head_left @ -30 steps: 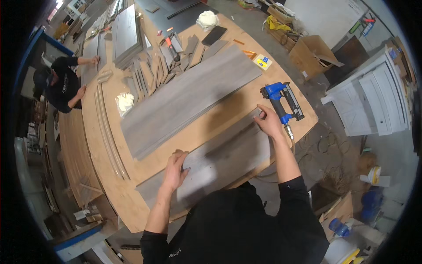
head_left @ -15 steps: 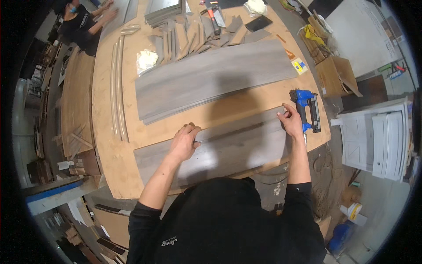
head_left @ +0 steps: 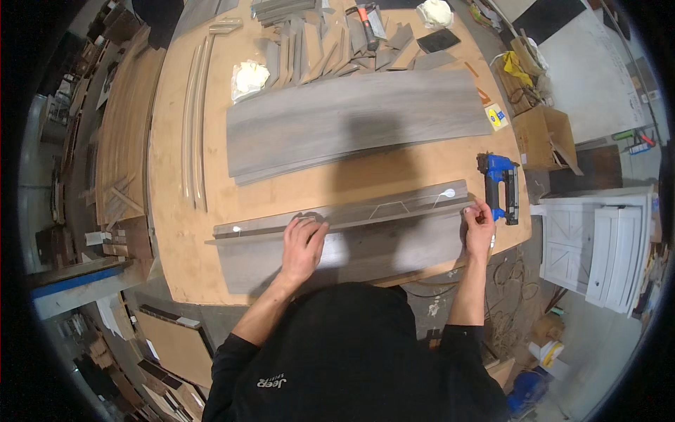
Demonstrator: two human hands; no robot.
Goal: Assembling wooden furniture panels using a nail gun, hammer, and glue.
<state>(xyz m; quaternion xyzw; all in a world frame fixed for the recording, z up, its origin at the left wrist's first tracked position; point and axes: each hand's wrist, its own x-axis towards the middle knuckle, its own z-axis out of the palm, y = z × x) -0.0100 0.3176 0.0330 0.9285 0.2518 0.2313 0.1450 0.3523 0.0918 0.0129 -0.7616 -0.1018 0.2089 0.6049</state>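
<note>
A wide grey wood-look board (head_left: 256, 264) lies in front of me near the table's front edge. Across it runs a long thin strip (head_left: 383, 216), tilted up, its narrow edge showing. My left hand (head_left: 302, 246) curls its fingers over the strip left of the middle. At the right end, my right hand (head_left: 479, 228) pinches the strip between thumb and fingers. White glue (head_left: 448, 193) shows beyond the strip as dabs near both ends and a thin zigzag line. Just past my right hand lies a blue nail gun (head_left: 498, 167).
Beyond sits a stack of grey planks (head_left: 358, 119). Farther back are a heap of offcuts (head_left: 316, 53), a hammer (head_left: 367, 28), a dark flat block (head_left: 438, 41) and crumpled white cloths (head_left: 249, 79). Long trim strips (head_left: 199, 126) lie at left; a cardboard box (head_left: 545, 141) stands off the right edge.
The strip has tilted up off the board, exposing the glue behind it. My right hand has moved slightly down and right; my left has shifted slightly right. The co-worker is largely out of view.
</note>
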